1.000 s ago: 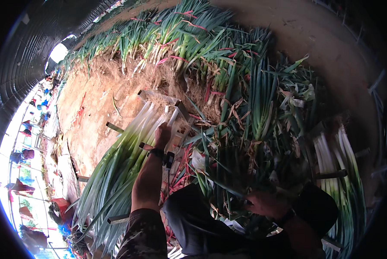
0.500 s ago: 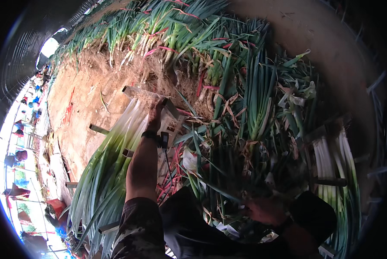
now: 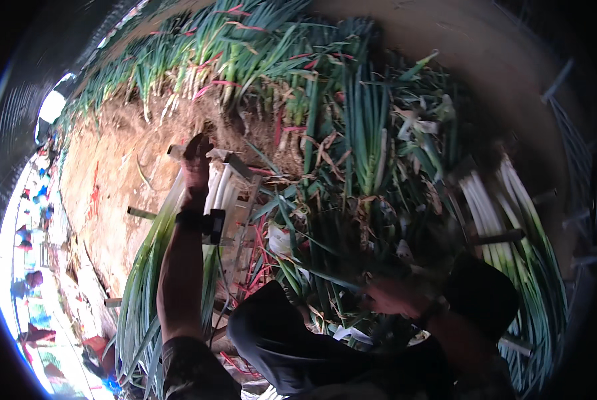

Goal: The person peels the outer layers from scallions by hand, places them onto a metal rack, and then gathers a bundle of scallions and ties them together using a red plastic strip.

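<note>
**Left hand (image 3: 196,163) up at the far end of the rack (image 3: 238,165)!**

Whether its fingers are clamped or loose, I can't tell. Long green onions (image 3: 142,287) lie along the rack, under my arm; I'd press their pale ends gently, keeping them level. Right of the rack, my right hand (image 3: 397,298) blurs into shadow, grip unreadable. My forearm hides the middle stalks.

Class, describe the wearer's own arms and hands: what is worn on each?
The left hand is bare, with a dark wristband bearing a black boxy device, a thin dark cable and a dark sleeve. The right hand is also bare, with a dark band; its sleeve is too shadowed to describe.
</note>
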`<action>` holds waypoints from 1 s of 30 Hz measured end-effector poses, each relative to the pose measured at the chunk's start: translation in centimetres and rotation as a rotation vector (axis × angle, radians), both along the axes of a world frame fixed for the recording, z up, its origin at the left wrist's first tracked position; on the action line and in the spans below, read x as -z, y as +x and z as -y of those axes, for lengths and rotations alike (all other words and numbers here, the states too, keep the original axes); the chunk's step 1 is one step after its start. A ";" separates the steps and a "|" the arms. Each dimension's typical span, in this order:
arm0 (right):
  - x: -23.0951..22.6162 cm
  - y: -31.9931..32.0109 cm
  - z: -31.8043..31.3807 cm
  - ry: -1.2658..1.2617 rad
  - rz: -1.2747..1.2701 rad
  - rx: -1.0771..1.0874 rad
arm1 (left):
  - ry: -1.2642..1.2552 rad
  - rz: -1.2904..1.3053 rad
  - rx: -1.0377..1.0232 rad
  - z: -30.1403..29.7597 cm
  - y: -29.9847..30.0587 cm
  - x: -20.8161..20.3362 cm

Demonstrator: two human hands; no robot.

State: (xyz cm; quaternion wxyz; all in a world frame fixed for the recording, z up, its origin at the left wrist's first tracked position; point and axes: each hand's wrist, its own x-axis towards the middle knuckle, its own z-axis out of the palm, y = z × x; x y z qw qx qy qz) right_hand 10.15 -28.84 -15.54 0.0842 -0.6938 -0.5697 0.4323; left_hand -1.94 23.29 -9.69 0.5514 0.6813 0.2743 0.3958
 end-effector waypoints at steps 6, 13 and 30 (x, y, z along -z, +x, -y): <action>6.2 1.7 1.7 0.042 -0.051 0.021 | -0.092 0.037 0.313 19.7 5.7 -16.3; 11.7 6.1 1.2 -0.118 -0.435 0.675 | -0.491 0.501 0.577 29.7 2.5 -17.7; 28.1 5.6 -6.2 0.150 -0.096 0.929 | -0.740 0.226 0.145 26.4 0.8 -8.9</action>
